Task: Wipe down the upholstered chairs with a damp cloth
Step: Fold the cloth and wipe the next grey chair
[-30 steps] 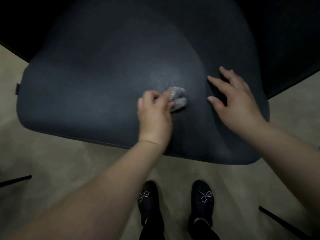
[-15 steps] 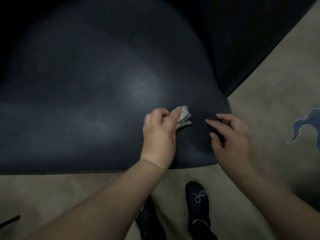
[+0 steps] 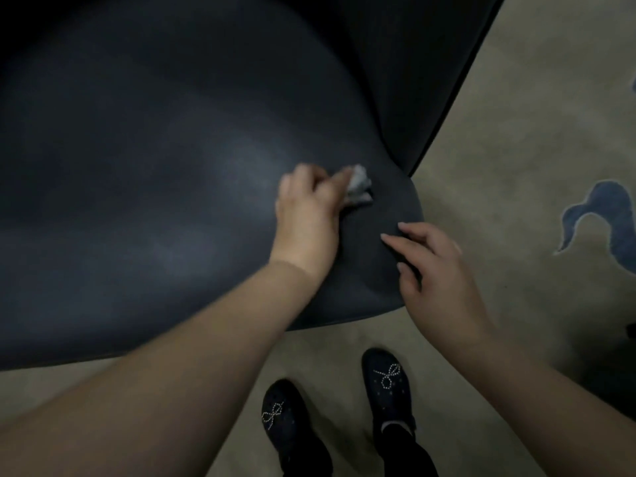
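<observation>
text: none readable | labels: none | brands: none | numbers: none | signs: none | view: dim, partly blurred

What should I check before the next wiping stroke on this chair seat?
1. Cloth held by left hand: ok.
2. Cloth touching the chair seat: ok.
3. Right hand fingertips resting on the seat near its corner, apart from the cloth: ok.
4. Cloth damp: cannot tell.
5. Room ahead for the stroke: not ok, the cloth is close to the seat's corner.
6. Shoes apart from the seat: ok.
</observation>
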### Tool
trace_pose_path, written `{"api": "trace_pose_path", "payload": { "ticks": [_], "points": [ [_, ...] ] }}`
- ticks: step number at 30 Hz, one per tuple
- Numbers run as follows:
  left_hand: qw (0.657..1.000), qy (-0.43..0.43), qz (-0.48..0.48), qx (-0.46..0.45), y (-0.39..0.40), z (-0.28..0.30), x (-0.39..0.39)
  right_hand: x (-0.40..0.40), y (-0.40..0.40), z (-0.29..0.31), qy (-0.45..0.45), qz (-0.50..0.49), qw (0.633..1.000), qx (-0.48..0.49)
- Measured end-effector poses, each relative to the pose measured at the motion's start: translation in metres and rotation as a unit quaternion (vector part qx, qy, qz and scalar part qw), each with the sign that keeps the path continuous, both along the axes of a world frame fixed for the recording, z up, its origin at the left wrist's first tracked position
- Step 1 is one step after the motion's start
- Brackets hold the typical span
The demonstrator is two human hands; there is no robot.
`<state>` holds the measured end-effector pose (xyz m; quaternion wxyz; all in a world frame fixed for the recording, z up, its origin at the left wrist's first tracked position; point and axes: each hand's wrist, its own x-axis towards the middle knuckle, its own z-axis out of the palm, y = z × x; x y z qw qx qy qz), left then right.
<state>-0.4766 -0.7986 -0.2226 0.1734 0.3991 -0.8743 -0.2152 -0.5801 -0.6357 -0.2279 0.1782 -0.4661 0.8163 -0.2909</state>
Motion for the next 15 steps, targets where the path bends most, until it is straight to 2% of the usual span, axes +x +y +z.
{"api": "trace_pose_path", "payload": {
  "ticks": [6, 8, 11, 13, 15],
  "points": [
    [0.997, -0.018, -0.073, 0.000, 0.064, -0.003, 0.088, 0.003, 0.001, 0.006, -0.012, 0.001, 1.000, 0.018],
    [0.997, -0.030, -0.066, -0.007, 0.065, -0.004, 0.119, 0.004, 0.001, 0.010, -0.021, 0.005, 0.999, 0.038],
    [0.998, -0.043, 0.034, 0.031, 0.061, 0.006, 0.144, 0.007, -0.003, 0.018, -0.030, -0.012, 0.998, 0.054],
    [0.988, -0.030, 0.107, 0.111, 0.062, 0.023, 0.145, 0.015, -0.009, 0.026, -0.047, -0.024, 0.997, 0.049],
    [0.963, 0.007, 0.169, 0.209, 0.069, 0.045, 0.141, 0.030, -0.018, 0.041, -0.118, -0.035, 0.991, 0.047]
  ]
}}
